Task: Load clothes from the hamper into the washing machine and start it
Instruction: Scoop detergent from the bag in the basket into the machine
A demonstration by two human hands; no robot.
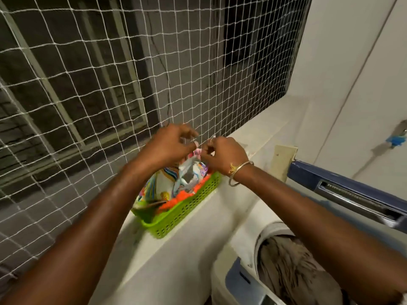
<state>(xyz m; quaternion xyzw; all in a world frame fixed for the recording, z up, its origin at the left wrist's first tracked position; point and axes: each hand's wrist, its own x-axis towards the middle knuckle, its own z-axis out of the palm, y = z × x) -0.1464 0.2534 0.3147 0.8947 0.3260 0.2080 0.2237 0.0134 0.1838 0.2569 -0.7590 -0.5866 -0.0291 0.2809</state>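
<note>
Head view: I take the green basket [189, 209] as my mark. It is a perforated plastic tray sitting on a pale ledge [255, 137], right against the white net [88, 84] that covers the window.

Both hands meet just above the basket's far end. The left grip [169, 144] has its fingers curled and pinches the top edge of a white pouch [189, 172] with pink and blue print. The right grip [222, 155], with a metal bangle [240, 172] at its wrist, pinches the same edge from the other side. The pouch stands upright in the basket, its top crumpled between the fingertips. The picture is a little blurred there, so I cannot read its print.

Beside the pouch, at the basket's near end, stands a second, rainbow-striped packet [163, 183], with something orange [174, 202] lying under both.

Below and right of the basket is the washing machine [242, 280], white with a grey-blue panel. Its blue lid [343, 183] stands raised to the right of the basket. The clothes [286, 263], a brownish-grey streaked bundle, fill the round drum, partly hidden by my right forearm.
</note>
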